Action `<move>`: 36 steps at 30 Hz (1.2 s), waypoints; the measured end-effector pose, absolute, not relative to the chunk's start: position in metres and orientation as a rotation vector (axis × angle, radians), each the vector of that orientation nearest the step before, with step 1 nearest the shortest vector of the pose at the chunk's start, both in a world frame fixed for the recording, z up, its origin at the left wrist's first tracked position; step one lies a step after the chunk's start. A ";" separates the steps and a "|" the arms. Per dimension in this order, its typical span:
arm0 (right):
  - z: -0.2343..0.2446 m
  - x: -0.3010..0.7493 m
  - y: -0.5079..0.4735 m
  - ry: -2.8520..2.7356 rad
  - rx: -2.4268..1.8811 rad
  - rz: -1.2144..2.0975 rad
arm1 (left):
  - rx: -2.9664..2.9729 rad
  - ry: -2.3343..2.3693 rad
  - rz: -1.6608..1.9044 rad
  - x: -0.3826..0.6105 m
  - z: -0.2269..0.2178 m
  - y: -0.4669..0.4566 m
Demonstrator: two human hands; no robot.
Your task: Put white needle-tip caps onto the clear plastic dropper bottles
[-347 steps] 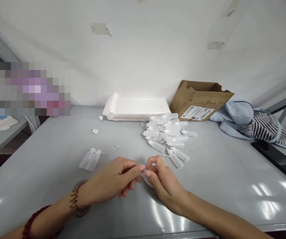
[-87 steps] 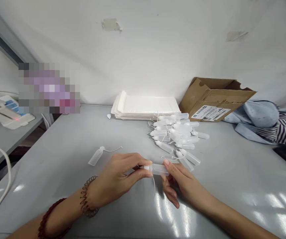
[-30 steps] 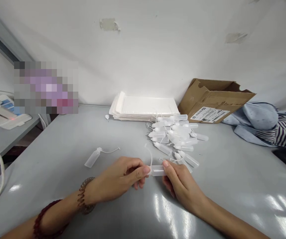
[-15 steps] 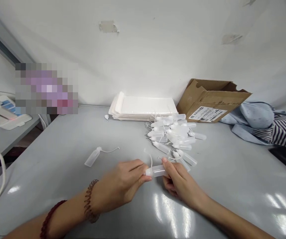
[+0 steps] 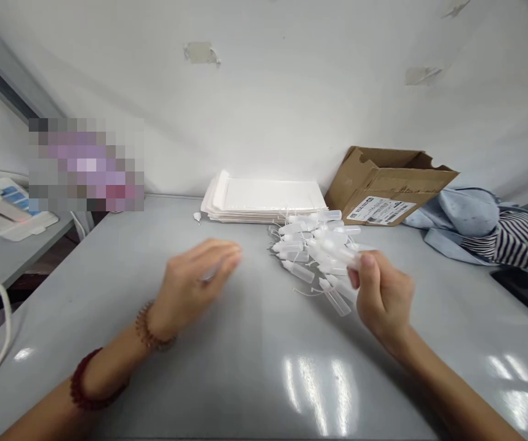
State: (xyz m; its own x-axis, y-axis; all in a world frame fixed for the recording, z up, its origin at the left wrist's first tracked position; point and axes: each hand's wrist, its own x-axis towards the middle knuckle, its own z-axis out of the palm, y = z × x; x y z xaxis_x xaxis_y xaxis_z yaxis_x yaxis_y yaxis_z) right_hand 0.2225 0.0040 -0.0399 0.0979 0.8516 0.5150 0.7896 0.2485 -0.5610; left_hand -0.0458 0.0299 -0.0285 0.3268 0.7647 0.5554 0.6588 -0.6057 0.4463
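Head view: right hand (image 5: 381, 297) grips plastic bottle (image 5: 343, 255) above bottle pile (image 5: 297, 250).

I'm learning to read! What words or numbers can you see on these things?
Label on the box: printed lines and a barcode, too small and blurred to read.
Box: dark marks on the side, too blurred to read.
White device: blue patches, nothing readable.
Bottles: no print that I can see.
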 end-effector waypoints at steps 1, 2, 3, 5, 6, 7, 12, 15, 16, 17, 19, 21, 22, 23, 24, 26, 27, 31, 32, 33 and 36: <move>-0.040 0.229 0.011 -1.698 -1.582 -0.060 | 2.344 1.509 1.129 -0.055 -0.027 0.039; -0.041 0.234 0.017 -1.694 -1.600 -0.118 | 2.251 1.676 1.108 -0.066 -0.026 0.048; -0.042 0.238 0.023 -1.700 -1.611 -0.153 | 2.166 1.813 1.102 -0.076 -0.026 0.057; -0.046 0.242 0.030 -1.732 -1.614 -0.186 | 2.102 1.910 1.011 -0.098 -0.029 0.075; -0.048 0.242 0.032 -1.752 -1.607 -0.198 | 2.066 1.950 0.961 -0.108 -0.032 0.083; -0.050 0.241 0.033 -1.771 -1.598 -0.212 | 2.042 1.974 0.935 -0.116 -0.035 0.089; -0.055 0.236 0.030 -1.816 -1.567 -0.272 | 2.025 1.939 0.824 -0.136 -0.056 0.113; -0.056 0.236 0.031 -1.825 -1.592 -0.285 | 2.117 1.804 0.774 -0.135 -0.062 0.122; -0.056 0.237 0.031 -1.820 -1.606 -0.289 | 2.152 1.747 0.752 -0.134 -0.064 0.125; -0.056 0.237 0.031 -1.812 -1.621 -0.297 | 2.184 1.693 0.730 -0.134 -0.065 0.127; -0.056 0.236 0.031 -1.802 -1.649 -0.333 | 2.236 1.614 0.698 -0.134 -0.067 0.130; -0.056 0.234 0.029 -1.810 -1.654 -0.418 | 2.268 1.592 0.693 -0.134 -0.070 0.131; -0.055 0.232 0.027 -1.818 -1.639 -0.479 | 2.276 1.599 0.697 -0.135 -0.072 0.131; -0.054 0.230 0.024 -1.828 -1.604 -0.546 | 2.280 1.614 0.703 -0.135 -0.073 0.131; -0.052 0.226 0.020 -1.846 -1.548 -0.611 | 2.278 1.636 0.714 -0.135 -0.074 0.131; -0.047 0.216 0.010 -1.913 -1.368 -0.680 | 2.263 1.683 0.738 -0.135 -0.075 0.129; -0.044 0.208 0.005 -1.977 -1.255 -0.663 | 2.251 1.707 0.750 -0.135 -0.075 0.129; -0.035 0.158 -0.011 -2.298 -0.902 -0.262 | 2.201 1.787 0.790 -0.134 -0.072 0.126; -0.034 0.142 -0.011 -2.379 -0.859 -0.161 | 2.190 1.800 0.799 -0.133 -0.071 0.125; -0.035 0.125 -0.009 -2.422 -0.842 -0.056 | 2.178 1.812 0.809 -0.133 -0.070 0.124; -0.042 0.074 0.006 -2.470 -0.883 0.109 | 2.123 1.854 0.853 -0.132 -0.070 0.121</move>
